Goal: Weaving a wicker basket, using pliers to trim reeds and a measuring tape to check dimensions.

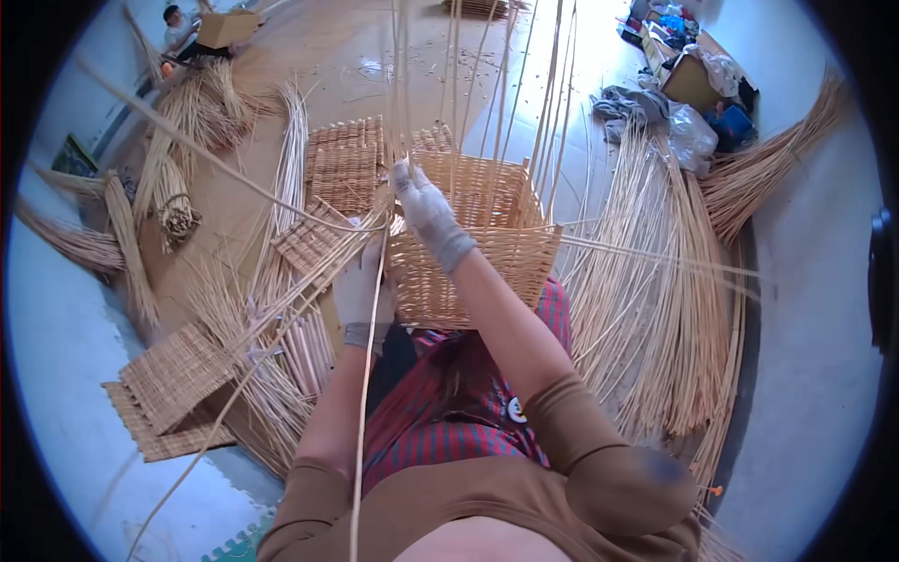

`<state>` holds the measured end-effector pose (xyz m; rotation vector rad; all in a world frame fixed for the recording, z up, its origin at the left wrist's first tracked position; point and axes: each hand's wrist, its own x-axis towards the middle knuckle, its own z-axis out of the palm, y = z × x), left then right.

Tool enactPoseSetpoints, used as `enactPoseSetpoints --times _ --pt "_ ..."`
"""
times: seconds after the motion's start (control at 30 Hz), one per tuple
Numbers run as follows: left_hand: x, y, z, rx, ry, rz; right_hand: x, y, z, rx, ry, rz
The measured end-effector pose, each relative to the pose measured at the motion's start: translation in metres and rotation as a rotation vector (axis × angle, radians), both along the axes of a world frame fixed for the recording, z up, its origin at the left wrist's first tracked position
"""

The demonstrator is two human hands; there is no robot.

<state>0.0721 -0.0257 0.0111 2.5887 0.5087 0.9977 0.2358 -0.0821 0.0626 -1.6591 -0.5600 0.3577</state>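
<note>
A square woven wicker basket [473, 276] rests against my lap, with long upright stakes rising from its rim. My right hand [426, 206], in a pale grey glove, is closed on wicker strands at the basket's left corner. Beside the basket's left wall is my left hand [356, 292], also gloved; its fingers are hidden behind strands and the basket's corner. A long wicker strand [368, 393] hangs from that corner toward me. Other loose strands stretch out to the left and right.
Flat woven panels [346, 169] lie beyond my left hand, and more panels [178, 379] sit at the lower left. Loose wicker rods [646, 300] spread along the right. Tied bundles [178, 201] stand at the left. A person [180, 36] sits far left near a cardboard box [228, 29].
</note>
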Motion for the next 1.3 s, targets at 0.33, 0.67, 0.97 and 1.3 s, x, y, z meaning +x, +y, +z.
enactPoseSetpoints --times 0.33,0.67,0.97,1.3 --pt "0.000 0.042 -0.018 -0.051 0.026 -0.049 -0.032 0.021 -0.010 0.360 -0.065 -0.055" --pt "0.003 0.047 -0.039 -0.163 -0.011 -0.148 -0.042 -0.009 -0.007 0.879 -0.154 0.047" --pt "0.002 0.004 -0.001 -0.026 -0.197 -0.311 -0.039 -0.134 -0.031 0.421 0.254 -0.354" --pt "0.065 -0.005 0.003 -0.538 0.080 -0.096 -0.006 -0.030 0.071 0.088 -0.952 -0.466"
